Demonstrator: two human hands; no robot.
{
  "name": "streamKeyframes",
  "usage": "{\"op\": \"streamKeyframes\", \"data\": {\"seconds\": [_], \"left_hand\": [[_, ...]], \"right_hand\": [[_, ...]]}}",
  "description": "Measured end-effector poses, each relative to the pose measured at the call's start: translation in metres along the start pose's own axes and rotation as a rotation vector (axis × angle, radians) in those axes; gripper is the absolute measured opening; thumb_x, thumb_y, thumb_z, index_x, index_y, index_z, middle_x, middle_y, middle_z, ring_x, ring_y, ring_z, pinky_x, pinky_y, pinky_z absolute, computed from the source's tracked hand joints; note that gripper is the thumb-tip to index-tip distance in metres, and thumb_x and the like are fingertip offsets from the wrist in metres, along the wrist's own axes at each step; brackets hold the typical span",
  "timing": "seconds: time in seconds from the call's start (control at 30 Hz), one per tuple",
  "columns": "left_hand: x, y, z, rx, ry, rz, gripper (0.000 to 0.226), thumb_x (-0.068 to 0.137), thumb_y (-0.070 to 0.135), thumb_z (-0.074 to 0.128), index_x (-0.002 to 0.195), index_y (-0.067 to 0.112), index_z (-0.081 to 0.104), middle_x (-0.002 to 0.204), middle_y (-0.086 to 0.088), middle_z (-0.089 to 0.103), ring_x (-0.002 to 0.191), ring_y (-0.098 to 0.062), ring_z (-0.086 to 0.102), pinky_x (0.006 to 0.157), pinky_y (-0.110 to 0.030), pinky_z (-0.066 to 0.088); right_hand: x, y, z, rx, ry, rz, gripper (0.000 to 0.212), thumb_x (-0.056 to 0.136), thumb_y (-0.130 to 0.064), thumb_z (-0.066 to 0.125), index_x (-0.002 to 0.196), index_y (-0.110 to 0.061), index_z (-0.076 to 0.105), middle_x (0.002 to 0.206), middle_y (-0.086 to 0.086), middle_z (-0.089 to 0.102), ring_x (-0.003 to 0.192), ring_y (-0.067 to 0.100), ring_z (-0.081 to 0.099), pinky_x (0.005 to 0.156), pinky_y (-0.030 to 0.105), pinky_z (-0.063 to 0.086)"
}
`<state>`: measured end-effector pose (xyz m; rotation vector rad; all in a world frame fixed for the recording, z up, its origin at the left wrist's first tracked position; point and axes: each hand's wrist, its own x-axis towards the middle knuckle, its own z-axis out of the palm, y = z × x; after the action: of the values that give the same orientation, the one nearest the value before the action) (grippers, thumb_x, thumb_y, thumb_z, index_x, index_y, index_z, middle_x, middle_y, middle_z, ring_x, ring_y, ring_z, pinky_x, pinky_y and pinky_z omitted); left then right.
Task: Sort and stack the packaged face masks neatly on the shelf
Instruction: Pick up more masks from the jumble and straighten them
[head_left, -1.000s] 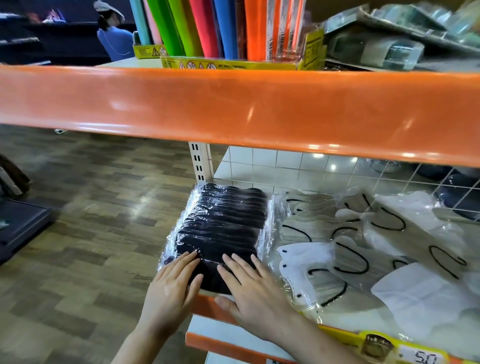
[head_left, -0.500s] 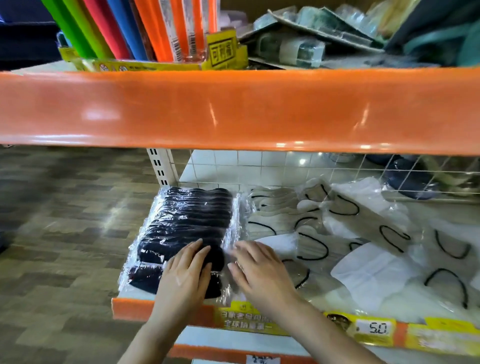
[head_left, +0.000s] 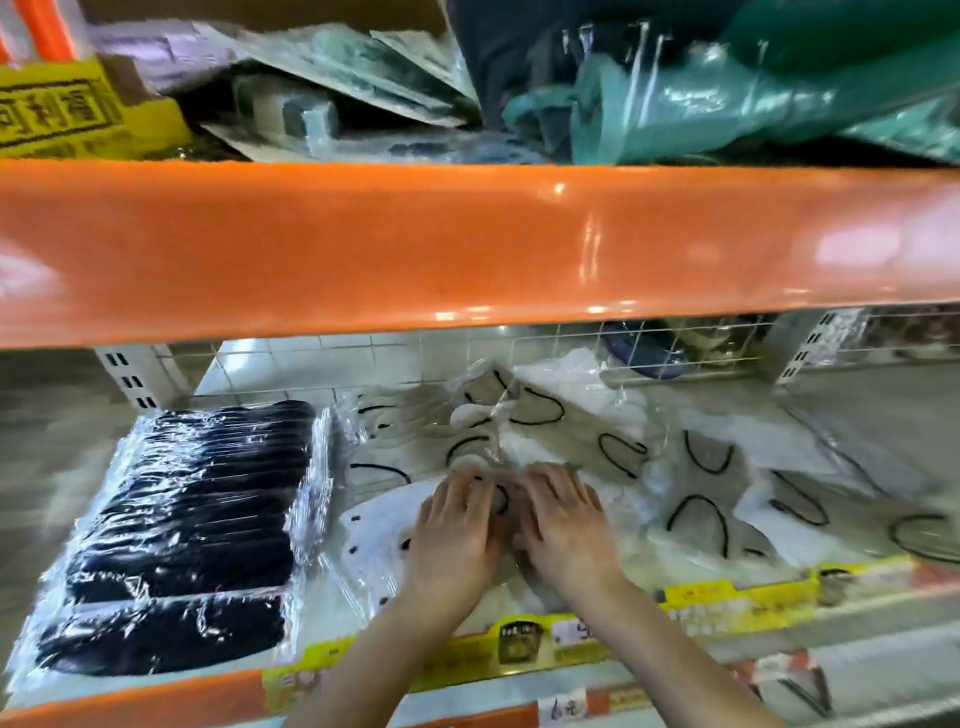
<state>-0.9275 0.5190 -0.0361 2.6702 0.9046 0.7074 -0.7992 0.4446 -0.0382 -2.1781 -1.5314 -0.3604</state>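
Left hand (head_left: 457, 525): fingers spread flat on the white mask packets (head_left: 571, 447).
Right hand (head_left: 563, 519): the same, just beside it.
Black mask stack (head_left: 192, 530): left of the white packets, on the shelf (head_left: 135, 699).

Both hands, left (head_left: 457, 535) and right (head_left: 563, 530), lie palm-down, side by side.

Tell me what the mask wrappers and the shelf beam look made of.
Mask wrappers: thin clear plastic film, judging by crinkles and glare streaks. Shelf beam: smooth glossy orange, with sharp light reflections; probably painted metal, though plastic can't be ruled out.
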Motion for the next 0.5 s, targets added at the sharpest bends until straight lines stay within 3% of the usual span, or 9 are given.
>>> {"op": "streamKeyframes", "data": {"seconds": [0.1,0.2,0.27,0.33,0.4,0.43,0.5], "left_hand": [[0.014,0.023,0.012,-0.014,0.001,0.01,0.04,0.079,0.037,0.044,0.106,0.015,0.061,0.105,-0.006,0.065,0.091,-0.024,0.062,0.072,-0.031,0.053],[0.023,0.04,0.022,-0.002,-0.026,-0.003,0.044,0.072,0.037,0.041,0.108,0.021,0.06,0.101,-0.001,0.066,0.09,-0.021,0.065,0.073,-0.029,0.054],[0.025,0.045,0.03,-0.019,-0.099,-0.037,0.053,0.071,0.035,0.037,0.113,0.017,0.064,0.112,-0.003,0.065,0.104,-0.026,0.063,0.084,-0.038,0.052],[0.023,0.043,0.034,-0.005,-0.142,-0.066,0.055,0.073,0.033,0.037,0.116,0.013,0.065,0.122,-0.005,0.063,0.118,-0.026,0.057,0.096,-0.041,0.046],[0.019,0.038,0.038,-0.008,-0.145,-0.066,0.048,0.075,0.03,0.04,0.108,0.012,0.069,0.117,-0.005,0.066,0.114,-0.024,0.061,0.093,-0.039,0.048],[0.017,0.036,0.039,-0.041,-0.136,-0.069,0.046,0.076,0.03,0.041,0.106,0.011,0.07,0.116,-0.005,0.067,0.112,-0.024,0.062,0.093,-0.039,0.048],[0.015,0.033,0.043,-0.103,-0.106,-0.086,0.046,0.08,0.033,0.04,0.108,0.01,0.069,0.118,-0.003,0.066,0.115,-0.022,0.06,0.096,-0.037,0.045]], "right_hand": [[-0.003,0.023,-0.009,-0.045,-0.123,0.118,0.047,0.067,-0.034,0.042,0.104,-0.013,0.062,0.102,0.007,0.064,0.085,0.029,0.064,0.071,0.036,0.053],[-0.007,0.041,-0.009,-0.051,-0.302,0.211,0.067,0.059,-0.046,0.04,0.117,-0.016,0.051,0.113,0.011,0.063,0.094,0.034,0.064,0.079,0.042,0.054],[-0.01,0.049,-0.005,-0.058,-0.389,0.213,0.077,0.061,-0.054,0.04,0.126,-0.013,0.044,0.124,0.019,0.059,0.107,0.04,0.061,0.087,0.053,0.052],[-0.01,0.051,-0.009,-0.077,-0.447,0.163,0.091,0.063,-0.062,0.031,0.14,-0.013,0.033,0.143,0.025,0.041,0.13,0.044,0.042,0.104,0.058,0.036],[-0.007,0.054,-0.02,-0.063,-0.6,0.13,0.105,0.06,-0.076,0.021,0.152,-0.026,0.012,0.159,0.015,0.007,0.146,0.035,0.005,0.116,0.051,0.01],[-0.004,0.056,-0.025,-0.042,-0.673,0.114,0.105,0.061,-0.082,0.025,0.152,-0.033,0.005,0.16,0.01,-0.003,0.146,0.032,-0.006,0.117,0.049,0.003],[0.0,0.058,-0.034,-0.026,-0.758,0.078,0.099,0.07,-0.082,0.044,0.15,-0.041,0.002,0.16,0.006,-0.009,0.146,0.031,-0.011,0.117,0.051,0.001]]}}
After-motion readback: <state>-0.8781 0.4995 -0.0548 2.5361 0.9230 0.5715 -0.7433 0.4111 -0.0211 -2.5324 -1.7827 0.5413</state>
